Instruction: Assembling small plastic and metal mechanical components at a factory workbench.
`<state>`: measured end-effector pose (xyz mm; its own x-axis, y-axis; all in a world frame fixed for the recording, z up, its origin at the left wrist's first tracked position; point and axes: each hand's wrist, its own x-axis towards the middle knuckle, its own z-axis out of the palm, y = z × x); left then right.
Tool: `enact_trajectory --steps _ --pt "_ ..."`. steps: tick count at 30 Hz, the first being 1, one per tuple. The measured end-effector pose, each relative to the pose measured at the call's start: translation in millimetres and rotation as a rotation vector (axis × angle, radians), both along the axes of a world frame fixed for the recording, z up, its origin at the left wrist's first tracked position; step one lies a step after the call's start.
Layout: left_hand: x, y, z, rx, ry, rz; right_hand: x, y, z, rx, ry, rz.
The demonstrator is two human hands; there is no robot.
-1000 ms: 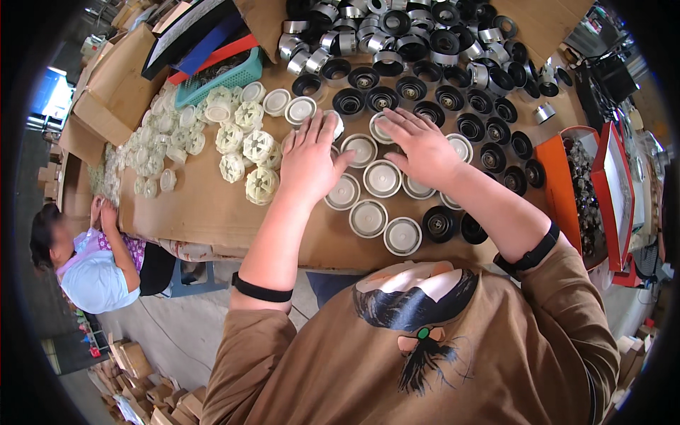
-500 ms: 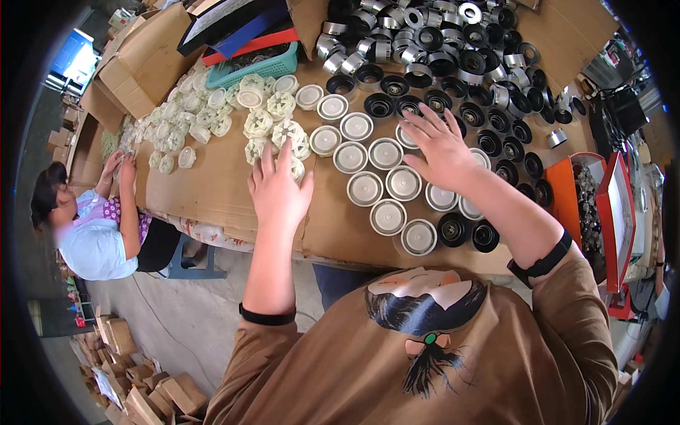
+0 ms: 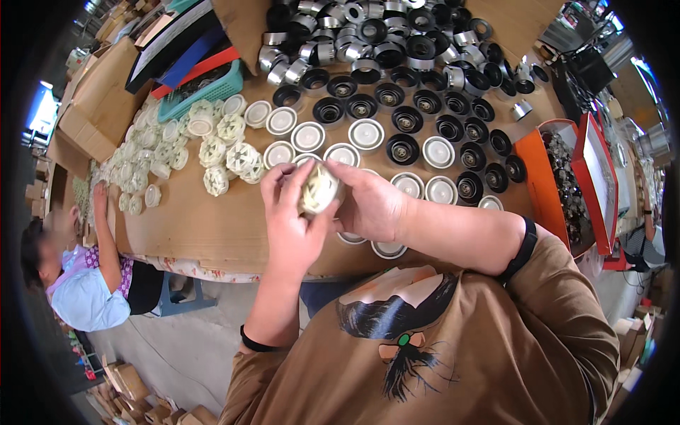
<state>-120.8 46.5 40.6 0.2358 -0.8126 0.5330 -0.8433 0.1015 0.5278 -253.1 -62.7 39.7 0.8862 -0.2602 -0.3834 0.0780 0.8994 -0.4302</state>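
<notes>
Head view, and straight to the middle of the bench (image 3: 191,230): a pale slotted plastic part (image 3: 320,188) is held up clear of the surface, and there's no slack in the hold! By the left hand (image 3: 290,227) it is grasped, fingers curled along its left side, thumb tucked in low. From the other flank it is gripped by the right hand (image 3: 375,202), thumb laid near the top, fingers bent in behind; their tips are hidden, so their exact contact cannot be told.

And which way does it lie? Directly between the two sets of fingers, touched from both sides, neither hand clearly nearer. Its outline, a little blurred, is seen taller than wide, the long axis apparently tipped rightward at the top.

Just beyond, white round caps (image 3: 366,133) are spread out, some partly covered by the hands; loose slotted parts (image 3: 242,157) are clustered to the left, black round cups (image 3: 404,149) to the right.
</notes>
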Motion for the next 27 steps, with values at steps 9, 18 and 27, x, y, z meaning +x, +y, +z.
enact_trajectory --steps 9,18,27 --pt "53 -131 -16 0.185 0.255 0.019 -53 -101 -10 -1.478 0.683 -0.453" --pt "50 -145 -59 0.348 -0.426 0.071 -73 -106 -40 -2.252 0.964 0.096" --pt "52 -143 -51 0.374 -0.492 0.085 -77 -121 -56 -2.251 0.785 -0.316"
